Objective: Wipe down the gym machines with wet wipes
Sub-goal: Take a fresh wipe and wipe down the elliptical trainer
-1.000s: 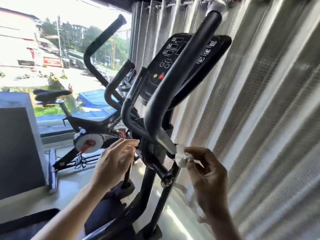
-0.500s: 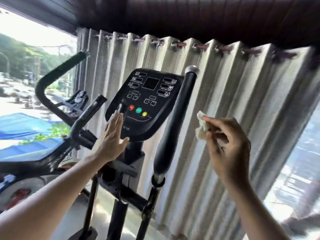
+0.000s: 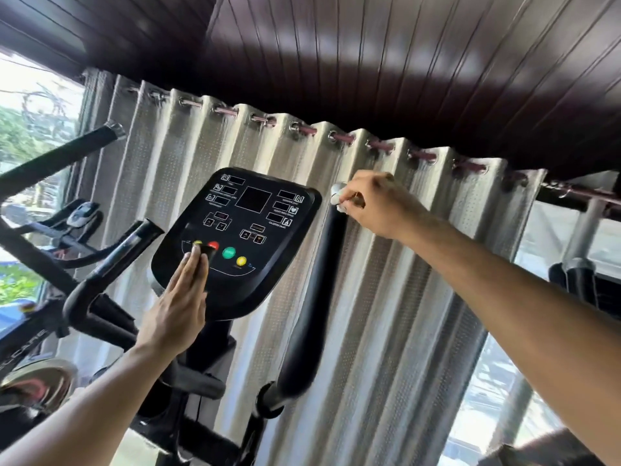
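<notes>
My right hand [image 3: 373, 205], at two o'clock from the console [image 3: 242, 237], pinches the wipe [image 3: 338, 198] on the handlebar [image 3: 319, 284] tip. Left hand [image 3: 179, 304] lies flat, fingers spread straight, bracing the console. Next, I judge, drag the wipe down toward six o'clock.

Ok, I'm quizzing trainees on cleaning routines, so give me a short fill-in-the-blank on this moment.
1. The right hand presses the wet wipe on the ____ end of the black handlebar.
2. The left hand lies flat on the ____.
3. The round button between the red and yellow ones is ____.

Missing: top; console; green
</notes>
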Demonstrator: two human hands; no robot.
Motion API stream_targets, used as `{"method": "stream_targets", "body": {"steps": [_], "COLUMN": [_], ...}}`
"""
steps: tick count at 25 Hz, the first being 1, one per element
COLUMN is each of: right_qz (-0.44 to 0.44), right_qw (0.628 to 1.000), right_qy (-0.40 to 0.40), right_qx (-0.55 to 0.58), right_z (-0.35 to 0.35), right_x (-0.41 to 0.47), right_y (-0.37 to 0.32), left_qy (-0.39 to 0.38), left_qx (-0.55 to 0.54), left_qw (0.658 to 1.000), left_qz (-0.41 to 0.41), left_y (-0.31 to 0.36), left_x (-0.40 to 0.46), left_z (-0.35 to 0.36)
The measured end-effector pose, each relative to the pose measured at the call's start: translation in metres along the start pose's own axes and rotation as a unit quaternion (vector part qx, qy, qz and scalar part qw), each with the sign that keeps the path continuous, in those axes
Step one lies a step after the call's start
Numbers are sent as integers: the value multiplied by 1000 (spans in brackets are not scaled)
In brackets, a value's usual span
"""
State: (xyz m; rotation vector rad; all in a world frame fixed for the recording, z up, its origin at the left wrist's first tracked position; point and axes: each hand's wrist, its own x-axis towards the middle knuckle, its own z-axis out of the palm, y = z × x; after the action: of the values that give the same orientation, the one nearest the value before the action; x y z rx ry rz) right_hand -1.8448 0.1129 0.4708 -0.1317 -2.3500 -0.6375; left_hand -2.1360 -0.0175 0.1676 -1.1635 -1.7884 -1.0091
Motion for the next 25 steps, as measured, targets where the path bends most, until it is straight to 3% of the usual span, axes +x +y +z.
{"method": "stream_targets", "body": {"steps": [9, 14, 18, 20, 25], "right_qz": [68, -118, -81, -66, -240], "right_qw": [996, 989, 995, 996, 967], "right_qy": [61, -92, -28, -38, -87], "right_qx": [11, 8, -43, -44, 7], "right_z": [26, -6, 3, 7, -2], "right_x": [-6, -25, -6, 10, -40], "right_y": [-32, -24, -2, -14, -33], "left_qy": [52, 68, 56, 64, 62], "left_qx": [-18, -23, -11, -3, -13], "left_qw": [998, 997, 998, 998, 998], "left_qz": [26, 32, 8, 20, 17], "left_y": [1, 2, 5, 3, 0], "left_x": [0, 3, 4, 3, 1], "left_z": [4, 3, 3, 1, 4]}}
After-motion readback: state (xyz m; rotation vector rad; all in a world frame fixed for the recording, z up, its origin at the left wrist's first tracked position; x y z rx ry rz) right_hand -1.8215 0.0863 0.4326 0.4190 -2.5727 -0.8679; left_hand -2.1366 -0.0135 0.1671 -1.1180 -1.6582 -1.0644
